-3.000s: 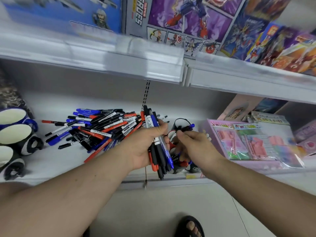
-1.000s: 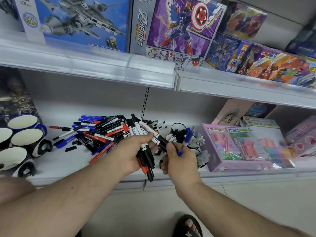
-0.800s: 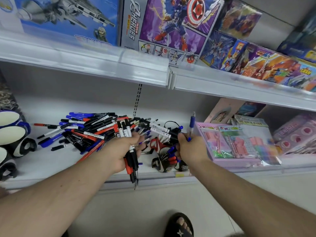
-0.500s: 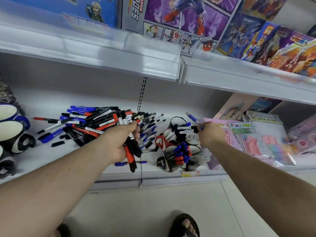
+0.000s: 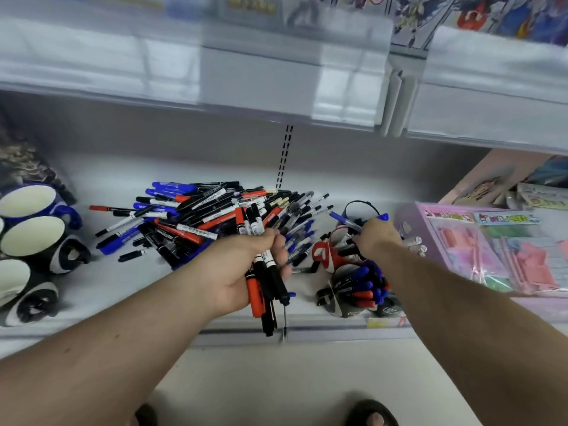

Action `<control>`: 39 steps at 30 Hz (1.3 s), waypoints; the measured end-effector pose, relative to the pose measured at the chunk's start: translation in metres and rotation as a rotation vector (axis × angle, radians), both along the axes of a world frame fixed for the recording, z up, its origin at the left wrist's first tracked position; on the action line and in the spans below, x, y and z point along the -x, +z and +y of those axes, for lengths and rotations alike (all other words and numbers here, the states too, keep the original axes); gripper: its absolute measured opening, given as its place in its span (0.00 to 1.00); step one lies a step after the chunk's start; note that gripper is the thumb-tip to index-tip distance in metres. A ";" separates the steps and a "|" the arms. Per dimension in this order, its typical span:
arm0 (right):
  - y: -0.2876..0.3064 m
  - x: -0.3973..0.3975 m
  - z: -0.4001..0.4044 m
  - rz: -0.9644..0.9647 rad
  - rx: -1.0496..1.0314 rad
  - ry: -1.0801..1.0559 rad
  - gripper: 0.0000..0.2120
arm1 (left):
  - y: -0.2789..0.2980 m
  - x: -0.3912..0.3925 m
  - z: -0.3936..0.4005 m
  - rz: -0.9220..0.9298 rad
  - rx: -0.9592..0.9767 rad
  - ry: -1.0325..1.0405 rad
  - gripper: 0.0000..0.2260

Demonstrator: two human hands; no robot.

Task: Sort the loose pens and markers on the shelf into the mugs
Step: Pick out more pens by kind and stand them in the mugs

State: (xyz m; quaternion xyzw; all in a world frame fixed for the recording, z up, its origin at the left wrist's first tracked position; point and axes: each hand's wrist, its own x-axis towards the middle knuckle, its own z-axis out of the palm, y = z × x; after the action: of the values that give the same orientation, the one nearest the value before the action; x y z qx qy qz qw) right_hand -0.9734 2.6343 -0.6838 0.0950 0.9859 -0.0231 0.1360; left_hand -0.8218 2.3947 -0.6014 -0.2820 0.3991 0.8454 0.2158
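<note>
Here, left hand (image 5: 242, 272) gripping slim cylindrical markers (image 5: 264, 265), glossy mugs (image 5: 353, 290).

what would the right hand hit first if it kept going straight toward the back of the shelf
Probably the black mug just behind the right hand, which holds a blue pen over the mugs; depth is hard to judge from this one view.

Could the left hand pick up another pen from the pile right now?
Probably not easily: the left hand already grips a full bundle of markers, though the pile lies just beyond it, uncovered.
</note>
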 end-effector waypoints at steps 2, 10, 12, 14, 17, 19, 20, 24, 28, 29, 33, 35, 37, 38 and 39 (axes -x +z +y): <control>-0.008 0.001 0.000 0.000 0.004 -0.014 0.09 | -0.001 0.001 -0.001 0.005 -0.015 0.016 0.08; 0.023 -0.007 0.007 0.102 0.108 -0.013 0.21 | 0.001 -0.002 -0.008 0.057 -0.044 -0.034 0.11; 0.036 -0.015 -0.001 0.094 0.202 -0.036 0.21 | 0.005 -0.005 -0.010 0.087 -0.056 -0.055 0.10; 0.052 -0.030 -0.015 0.057 0.343 -0.050 0.21 | 0.011 -0.009 -0.014 0.122 -0.072 -0.070 0.09; 0.077 -0.067 -0.041 0.027 0.658 -0.074 0.21 | 0.024 -0.018 -0.025 0.181 -0.100 -0.083 0.09; 0.093 -0.096 -0.058 -0.017 0.777 -0.110 0.20 | 0.032 -0.025 -0.033 0.222 -0.119 -0.080 0.10; 0.101 -0.111 -0.066 -0.063 0.833 -0.133 0.20 | 0.035 -0.029 -0.038 0.247 -0.122 -0.080 0.10; 0.129 -0.162 -0.103 -0.260 1.066 -0.140 0.25 | 0.049 -0.046 -0.053 0.349 -0.110 -0.082 0.12; 0.144 -0.199 -0.141 -0.212 1.174 -0.076 0.23 | 0.063 -0.058 -0.063 0.423 -0.116 -0.021 0.12; 0.146 -0.206 -0.149 -0.175 1.181 -0.057 0.22 | 0.066 -0.061 -0.065 0.437 -0.123 0.003 0.11; 0.151 -0.225 -0.170 -0.071 1.229 0.009 0.30 | 0.078 -0.069 -0.074 0.460 -0.159 0.102 0.10; 0.154 -0.231 -0.177 -0.047 1.247 0.077 0.26 | 0.082 -0.072 -0.082 0.467 -0.155 0.135 0.10; 0.154 -0.235 -0.184 -0.023 1.230 0.167 0.19 | 0.084 -0.075 -0.091 0.476 -0.138 0.159 0.10; 0.153 -0.237 -0.188 -0.001 1.216 0.197 0.17 | 0.084 -0.076 -0.095 0.480 -0.130 0.160 0.10; 0.150 -0.238 -0.191 0.022 1.214 0.202 0.14 | 0.084 -0.078 -0.098 0.482 -0.129 0.154 0.10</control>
State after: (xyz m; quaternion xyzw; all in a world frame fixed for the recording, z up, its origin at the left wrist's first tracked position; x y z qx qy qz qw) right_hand -0.7353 2.4430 -0.5337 -0.0936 0.8023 -0.5682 0.1572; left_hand -0.7436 2.2963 -0.5176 -0.0877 0.3617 0.9257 0.0672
